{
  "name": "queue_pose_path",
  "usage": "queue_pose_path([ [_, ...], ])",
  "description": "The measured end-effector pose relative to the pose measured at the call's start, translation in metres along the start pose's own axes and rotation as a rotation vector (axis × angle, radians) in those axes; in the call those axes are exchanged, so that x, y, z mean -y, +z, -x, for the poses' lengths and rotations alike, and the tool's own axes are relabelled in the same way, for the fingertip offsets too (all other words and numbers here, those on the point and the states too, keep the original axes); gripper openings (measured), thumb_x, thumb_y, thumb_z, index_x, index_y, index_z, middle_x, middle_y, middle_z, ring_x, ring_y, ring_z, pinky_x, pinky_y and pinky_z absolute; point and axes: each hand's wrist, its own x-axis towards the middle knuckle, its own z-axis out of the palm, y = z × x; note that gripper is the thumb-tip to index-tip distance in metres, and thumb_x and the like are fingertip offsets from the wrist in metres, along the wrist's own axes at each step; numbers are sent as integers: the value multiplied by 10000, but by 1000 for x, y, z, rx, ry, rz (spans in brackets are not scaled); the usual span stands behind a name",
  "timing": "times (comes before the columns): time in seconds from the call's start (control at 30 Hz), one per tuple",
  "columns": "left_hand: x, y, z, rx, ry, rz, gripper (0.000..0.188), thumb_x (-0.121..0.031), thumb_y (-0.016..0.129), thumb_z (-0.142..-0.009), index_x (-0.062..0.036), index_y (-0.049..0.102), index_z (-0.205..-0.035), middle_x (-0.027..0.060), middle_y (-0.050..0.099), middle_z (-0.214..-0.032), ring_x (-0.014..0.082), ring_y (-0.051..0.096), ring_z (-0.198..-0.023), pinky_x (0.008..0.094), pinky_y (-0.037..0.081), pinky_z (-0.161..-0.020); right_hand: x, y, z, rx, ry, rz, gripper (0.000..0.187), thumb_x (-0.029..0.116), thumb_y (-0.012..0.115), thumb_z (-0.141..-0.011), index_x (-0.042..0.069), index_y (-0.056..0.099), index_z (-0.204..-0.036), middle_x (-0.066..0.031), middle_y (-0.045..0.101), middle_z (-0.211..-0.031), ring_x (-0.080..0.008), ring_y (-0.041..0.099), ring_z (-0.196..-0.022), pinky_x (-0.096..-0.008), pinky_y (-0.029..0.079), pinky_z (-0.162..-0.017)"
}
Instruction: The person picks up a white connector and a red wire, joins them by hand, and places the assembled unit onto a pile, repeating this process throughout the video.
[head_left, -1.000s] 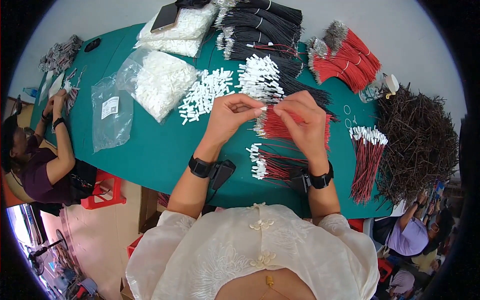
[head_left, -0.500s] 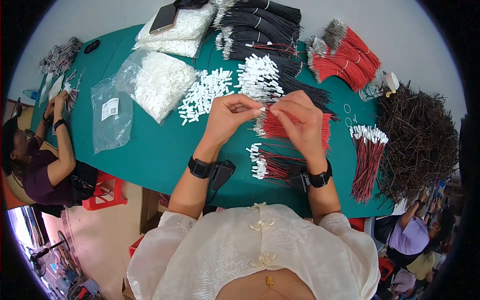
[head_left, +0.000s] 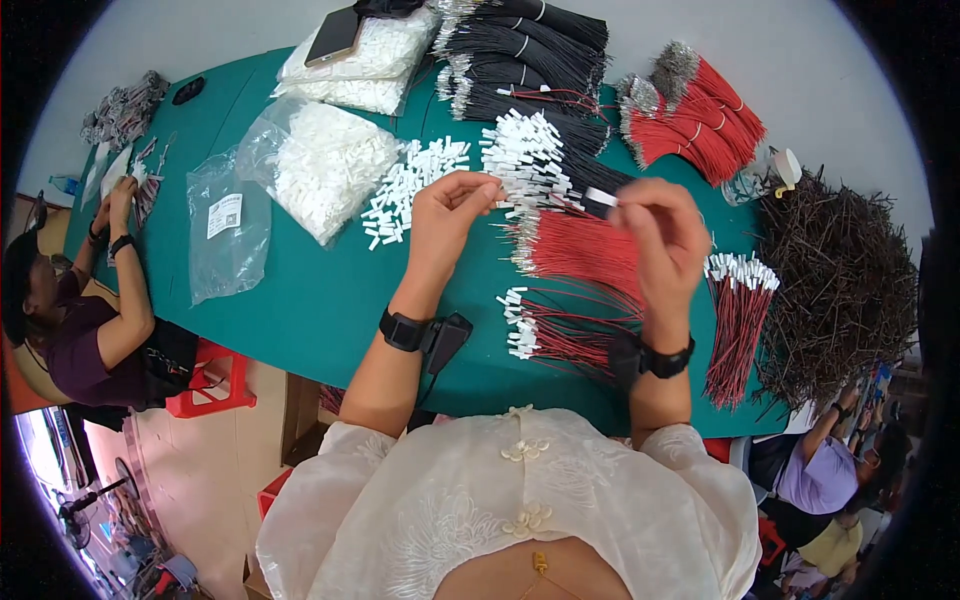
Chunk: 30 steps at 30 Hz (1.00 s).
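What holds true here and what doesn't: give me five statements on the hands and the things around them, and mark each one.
1. The right hand holds a white connector. True.
2. The two hands are touching. False: the left hand is apart from the right hand.
3. The phone lies on a bag of white pieces. True.
4. The brown pile is at the left end of the table. False: the brown pile is at the right end of the green table.
5. Red wires with white ends lie beside the brown pile. True.
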Motion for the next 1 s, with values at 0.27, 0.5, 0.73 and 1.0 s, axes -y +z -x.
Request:
queue_pose_path([
  [0.27, 19, 4, -2, -54, 46, -445, 157, -81, 734, -883, -14, 714, -1024, 53, 729, -905, 123, 670, -794, 280, 520, -709, 28, -13, 45, 375, 144, 680, 110, 30, 686, -884, -33, 682, -975, -128, 693, -910, -242, 677, -824, -317, 516, -728],
  [0.5, 38, 12, -12, -71, 369, -869, 119, -60, 773, -797, -33, 718, -898, 75, 640, -803, 213, 621, -745, 327, 507, -657, -45, -29, 22, 343, 65, 870, 149, 80, 733, -850, -4, 704, -970, -141, 696, -921, -317, 673, -851, -381, 529, -738],
  [0.73, 37, 11, -12, -70, 340, -798, 112, -70, 772, -809, -27, 720, -899, 80, 668, -827, 197, 633, -728, 312, 509, -681, -106, -19, -4, 259, -12, 993, 137, 63, 736, -832, 5, 713, -955, -131, 693, -893, -299, 672, -847, -377, 526, -730],
  [1.0, 32, 3, -7, -107, 90, -274, 99, -112, 738, -893, -22, 729, -934, 21, 704, -885, 108, 625, -763, 260, 493, -718, -82, -24, -4, 188, -22, 664, 73, 11, 699, -864, -14, 694, -932, -104, 698, -877, -237, 671, -789, -340, 525, -712],
])
